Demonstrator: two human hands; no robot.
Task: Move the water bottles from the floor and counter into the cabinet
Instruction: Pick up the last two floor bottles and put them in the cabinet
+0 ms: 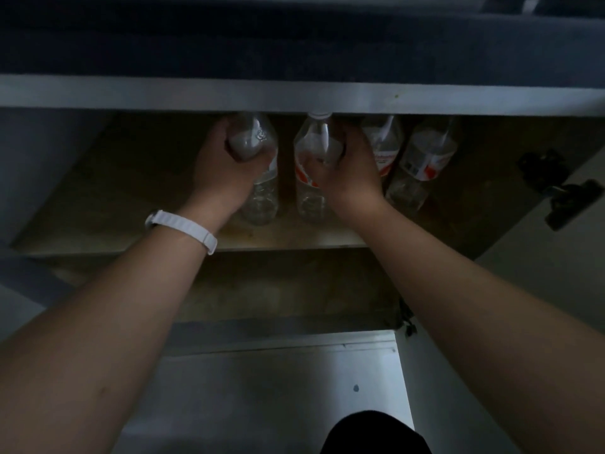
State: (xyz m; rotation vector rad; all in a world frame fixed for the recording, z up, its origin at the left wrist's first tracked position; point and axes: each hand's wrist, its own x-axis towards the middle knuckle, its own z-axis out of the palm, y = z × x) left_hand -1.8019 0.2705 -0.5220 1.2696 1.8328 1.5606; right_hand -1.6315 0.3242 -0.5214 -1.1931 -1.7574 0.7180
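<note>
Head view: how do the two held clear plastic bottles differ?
The left-end clear plastic bottle, in the left hand, shows no distinct cap or label. The second clear plastic bottle, in the right hand, shows a white cap and red-white label. Both stand on the cabinet shelf.

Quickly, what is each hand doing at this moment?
Left hand: grips the leftmost clear plastic water bottle on the cabinet shelf.
Right hand: grips the next clear plastic bottle, red-and-white label.
</note>
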